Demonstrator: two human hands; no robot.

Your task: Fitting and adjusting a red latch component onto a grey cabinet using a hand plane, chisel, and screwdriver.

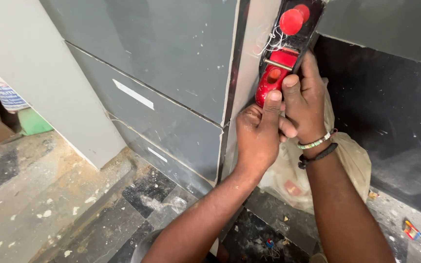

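Observation:
A black hand plane [288, 44] with a red rear handle and a red round front knob lies against the pale edge of an upright board [252, 63]. My right hand [305, 100] wraps the red handle from the right, beaded and dark bands on its wrist. My left hand [258, 134] clasps the same handle from below, thumb up along the red grip. Thin white shavings curl beside the plane's blade.
Grey laminate panels [162, 63] with drawer-like seams stand left of the board. A clear plastic bag [347, 160] lies behind my right wrist. The dark stone floor [98, 214] is dusty, with scraps and a small red item [410, 229] at right.

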